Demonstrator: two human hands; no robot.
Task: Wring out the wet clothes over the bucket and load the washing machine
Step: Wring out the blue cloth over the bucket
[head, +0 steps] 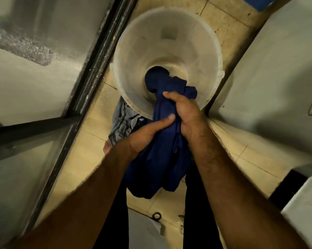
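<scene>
The left hand (pixel 146 135) is clenched round the cloth (pixel 157 168), the right hand (pixel 185 112) clenched just beyond it — the twisted length is pointed away, its far end held over the near rim of the bucket (pixel 131 51).

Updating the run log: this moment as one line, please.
step: wringing | left hand: grips blue garment | right hand: grips blue garment | position: over bucket | grey cloth: floor

Navy cloth (pixel 162 150); whitish translucent bucket (pixel 131 51); possibly grey garment (pixel 121 124).

Beige tiled floor (pixel 90 159), dark-framed glass panel (pixel 34 51), small metal ring (pixel 156 216) on floor.
</scene>
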